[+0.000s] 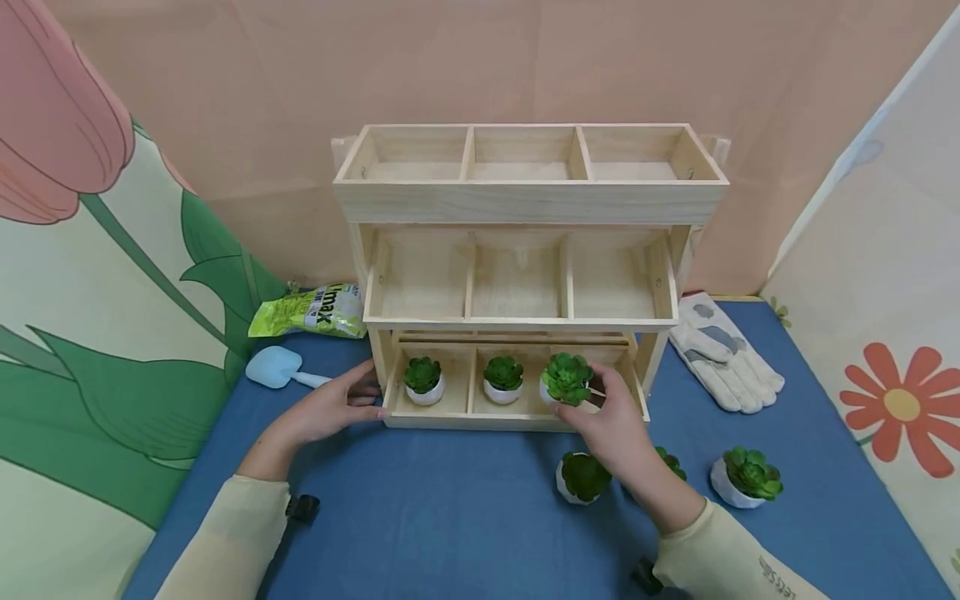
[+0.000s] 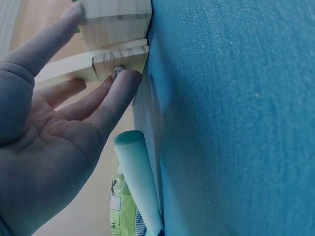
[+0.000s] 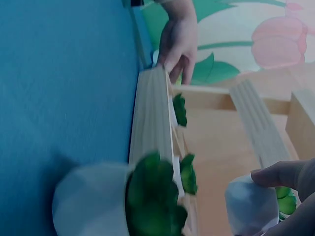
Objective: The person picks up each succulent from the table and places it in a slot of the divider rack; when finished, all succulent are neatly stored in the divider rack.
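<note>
A three-tier wooden plant stand (image 1: 531,204) has each tier split into three compartments. My right hand (image 1: 611,421) pinches the white pot of a potted succulent (image 1: 567,379) over the bottom tier's right compartment; in the right wrist view, the thumb presses the side of that pot (image 3: 251,204). One potted succulent (image 1: 424,381) sits in the bottom left compartment and another (image 1: 503,379) in the middle one. At the stand's lower left end, my left hand (image 1: 333,404) holds the corner, thumb on the front tray and fingertips against the wood behind it (image 2: 120,59).
In front of the stand, at the right, are a potted succulent (image 1: 583,477), one partly hidden by my right arm (image 1: 670,462) and another (image 1: 746,477). White gloves (image 1: 723,354) lie to the right. A light blue trowel (image 1: 275,367) and a green bag (image 1: 318,311) lie left.
</note>
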Tool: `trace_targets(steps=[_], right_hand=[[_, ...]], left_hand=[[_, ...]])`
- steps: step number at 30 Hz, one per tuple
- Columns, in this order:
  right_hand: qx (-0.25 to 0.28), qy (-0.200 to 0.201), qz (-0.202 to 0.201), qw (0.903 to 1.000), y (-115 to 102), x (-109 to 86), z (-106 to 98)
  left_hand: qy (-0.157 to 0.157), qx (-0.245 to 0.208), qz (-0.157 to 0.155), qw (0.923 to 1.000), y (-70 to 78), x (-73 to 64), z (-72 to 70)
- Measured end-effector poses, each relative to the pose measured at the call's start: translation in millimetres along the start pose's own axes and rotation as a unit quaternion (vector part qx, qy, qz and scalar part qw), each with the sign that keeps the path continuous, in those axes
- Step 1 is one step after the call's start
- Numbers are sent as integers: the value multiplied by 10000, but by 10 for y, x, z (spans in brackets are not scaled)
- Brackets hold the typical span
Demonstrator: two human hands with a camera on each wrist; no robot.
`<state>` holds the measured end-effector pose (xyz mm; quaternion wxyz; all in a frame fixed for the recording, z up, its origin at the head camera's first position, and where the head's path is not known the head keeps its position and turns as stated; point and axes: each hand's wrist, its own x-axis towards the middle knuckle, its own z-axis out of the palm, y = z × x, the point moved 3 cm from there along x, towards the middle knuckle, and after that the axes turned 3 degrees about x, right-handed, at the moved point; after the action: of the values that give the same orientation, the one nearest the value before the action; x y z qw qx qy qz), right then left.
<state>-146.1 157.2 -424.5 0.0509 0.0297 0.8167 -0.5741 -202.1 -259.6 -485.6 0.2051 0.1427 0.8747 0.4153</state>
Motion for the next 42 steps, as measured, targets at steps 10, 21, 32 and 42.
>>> trace_targets(steps=[10,21,32,42], right_hand=[[-111,92,61,9999,120,187,-211],[-482,-253,290,9981,214,329,-339],[-697,-502,584,9946,296,443,-381],[-777,-558,639,9934,344,509,-348]], left_hand=[[-45,-86,-54,9999,-14,7,-2],[-41,-64,-105,9999,-14,5,5],[-44,-105,-212,9997,-20,0,1],[-99,-126,-212,9996,-27,4,3]])
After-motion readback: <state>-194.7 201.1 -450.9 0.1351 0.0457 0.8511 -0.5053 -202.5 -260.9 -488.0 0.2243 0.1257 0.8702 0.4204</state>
